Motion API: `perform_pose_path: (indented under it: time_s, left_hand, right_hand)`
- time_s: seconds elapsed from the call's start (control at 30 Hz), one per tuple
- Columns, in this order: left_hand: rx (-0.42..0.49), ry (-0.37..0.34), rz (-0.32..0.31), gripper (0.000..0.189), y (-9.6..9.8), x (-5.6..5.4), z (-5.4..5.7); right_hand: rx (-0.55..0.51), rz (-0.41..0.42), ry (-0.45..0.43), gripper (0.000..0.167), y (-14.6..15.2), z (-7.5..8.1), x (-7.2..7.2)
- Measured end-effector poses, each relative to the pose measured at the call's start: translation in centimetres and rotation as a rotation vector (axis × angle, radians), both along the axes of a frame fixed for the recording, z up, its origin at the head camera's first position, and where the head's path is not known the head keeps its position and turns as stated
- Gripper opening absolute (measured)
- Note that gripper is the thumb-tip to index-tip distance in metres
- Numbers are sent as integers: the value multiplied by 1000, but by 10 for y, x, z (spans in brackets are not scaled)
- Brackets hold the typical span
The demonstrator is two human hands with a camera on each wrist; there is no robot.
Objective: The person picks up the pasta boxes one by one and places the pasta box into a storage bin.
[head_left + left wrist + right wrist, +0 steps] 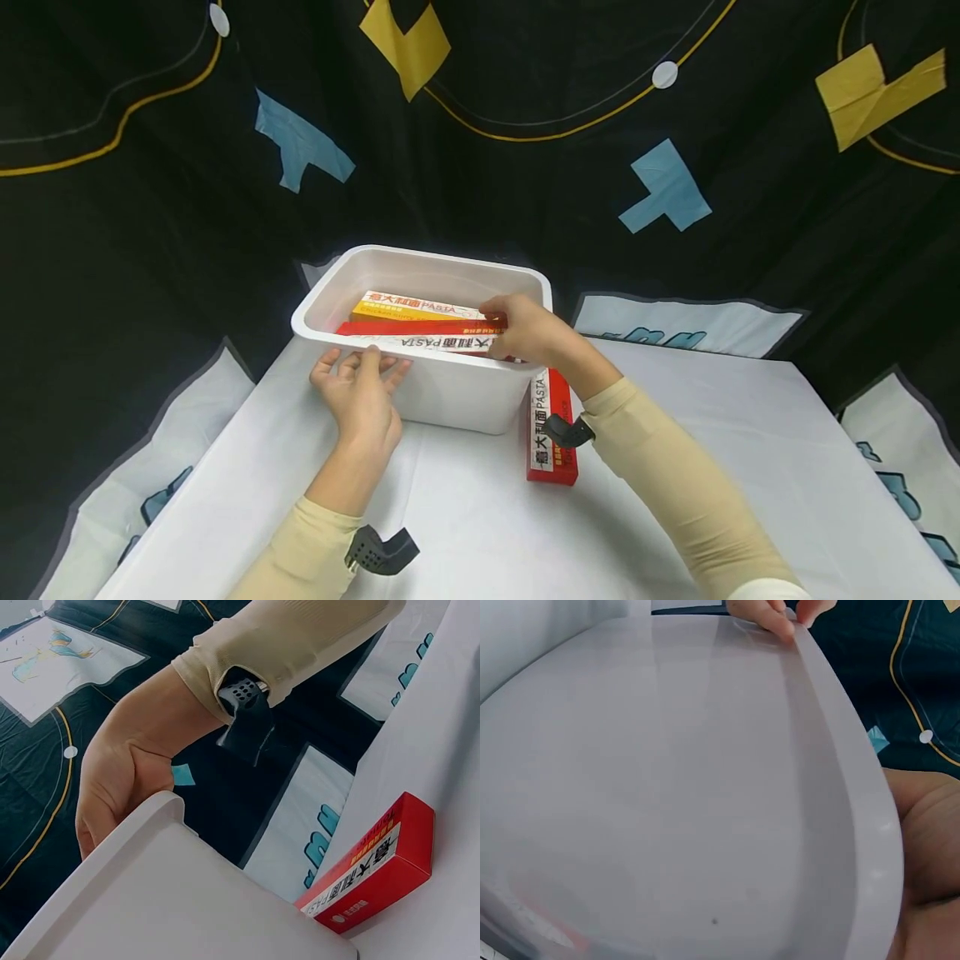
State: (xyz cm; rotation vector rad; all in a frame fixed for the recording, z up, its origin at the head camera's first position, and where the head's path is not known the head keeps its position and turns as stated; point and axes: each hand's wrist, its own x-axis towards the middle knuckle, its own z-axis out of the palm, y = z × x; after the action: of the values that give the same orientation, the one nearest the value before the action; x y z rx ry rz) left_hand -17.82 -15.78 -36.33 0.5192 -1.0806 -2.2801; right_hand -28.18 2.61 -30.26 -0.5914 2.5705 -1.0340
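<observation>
A white plastic bin (450,387) stands on the table with pasta boxes lying inside. My right hand (528,329) reaches over its right end and grips a red and white pasta box (412,327) by that box's right end, thumb in front and fingers behind. Behind it lies a yellow and white pasta box (397,308). My left hand (360,392) touches the front wall just under the rim, its fingers spread. In the right wrist view, fingertips of the left hand (765,616) show at the far end of the rim; the bin's inside is hidden there.
Another red pasta box (551,442) lies on the white table (465,517), close to the bin's right end. A black curtain (480,183) with taped patches hangs behind. White printed sheets (690,325) edge the back and sides of the table.
</observation>
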Motion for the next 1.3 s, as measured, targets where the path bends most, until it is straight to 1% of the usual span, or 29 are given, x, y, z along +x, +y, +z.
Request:
perform_pose_path:
  time_s: [0.13,0.23,0.33,0.5,0.57,0.67,0.77,0.9,0.97,1.03,1.13,1.3]
  left_hand:
    - [-4,-5,1,52,0,1,-1]
    - [-5,-10,4,52,1,1,-1]
    - [-6,-17,2,52,0,1,-2]
    - [-7,-29,-4,53,0,2,-4]
    - [-8,-27,-2,53,0,2,-4]
    - [-9,-24,0,52,-1,2,-3]
    - [-8,-22,3,52,-2,2,-2]
    - [-7,-19,6,52,-2,1,-2]
    - [-5,-17,6,52,-2,1,-2]
    - [-5,-14,5,52,-2,1,-3]
    - [-4,-11,0,53,-2,1,-2]
    - [6,-10,-11,53,-2,0,0]
  right_hand:
    - [-1,-9,33,70,2,-2,0]
    - [-57,-13,64,69,6,-6,2]
    - [-147,-34,100,65,10,-10,6]
    - [-351,-96,148,56,20,-16,14]
    - [-428,-107,169,54,26,-18,18]
    - [-509,-129,210,52,35,-21,25]
    - [-572,-175,237,52,45,-27,34]
    - [-647,-258,253,59,60,-40,45]
    - [-666,-285,250,64,68,-48,51]
    - [-657,-316,245,68,75,-56,57]
    - [-585,-371,215,75,83,-66,66]
    - [-446,-441,106,93,88,-85,77]
